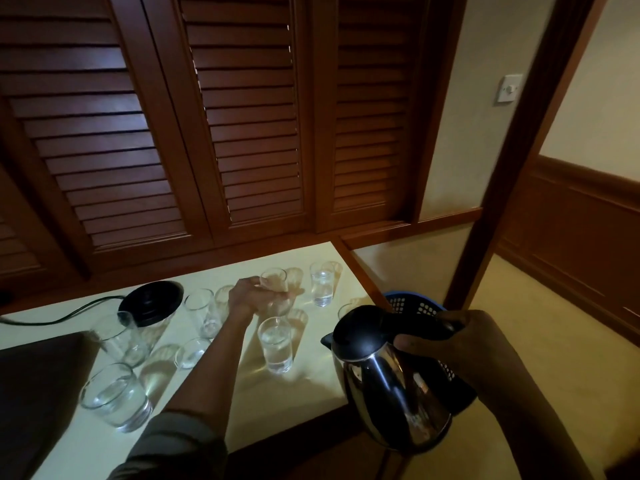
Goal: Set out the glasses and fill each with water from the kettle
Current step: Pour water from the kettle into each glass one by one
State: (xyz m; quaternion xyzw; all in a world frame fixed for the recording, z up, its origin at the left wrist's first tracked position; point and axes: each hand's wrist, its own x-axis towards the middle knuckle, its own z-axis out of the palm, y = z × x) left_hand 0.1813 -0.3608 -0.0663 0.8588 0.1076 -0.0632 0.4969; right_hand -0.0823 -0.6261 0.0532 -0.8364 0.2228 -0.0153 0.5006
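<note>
Several clear glasses stand on a pale table [298,386]. My left hand [252,299] grips one empty glass [275,284] near the table's middle back. In front of it stands a glass holding water [276,344], and another with water [322,284] stands at the back right. A wide tumbler with water [114,396] sits at the front left. Empty glasses [204,311] stand to the left of my arm. My right hand [446,341] holds the steel kettle [391,375] by its black handle, upright, off the table's right edge.
The black kettle base [152,301] with its cord lies at the table's back left. A blue perforated basket [415,304] sits behind the kettle, right of the table. A dark flat object [38,393] covers the table's left front. Louvred wooden doors stand behind.
</note>
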